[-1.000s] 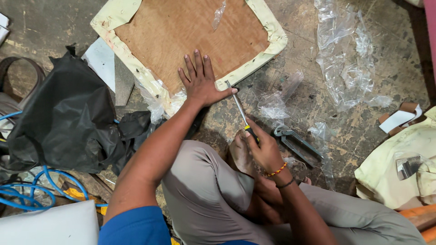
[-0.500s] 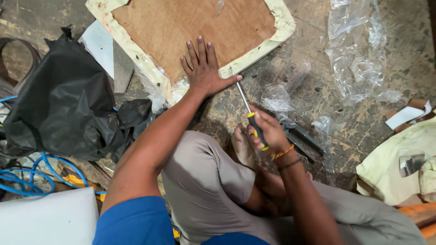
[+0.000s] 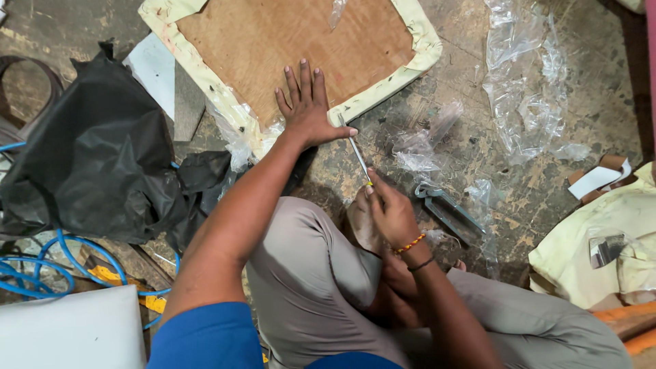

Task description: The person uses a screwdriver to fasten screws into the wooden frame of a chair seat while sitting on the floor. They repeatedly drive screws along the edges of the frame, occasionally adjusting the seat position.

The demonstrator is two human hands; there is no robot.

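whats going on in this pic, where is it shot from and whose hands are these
The camera sits on a person's head and looks down, so both hands are that person's own; they sit on a floor. The left hand lies flat on an upturned seat pad, a board edged in pale fabric. The right hand has its grip on a screwdriver, tip at the pad's edge. Around lie clear plastic, a black sheet, a blue hose and a metal tool.
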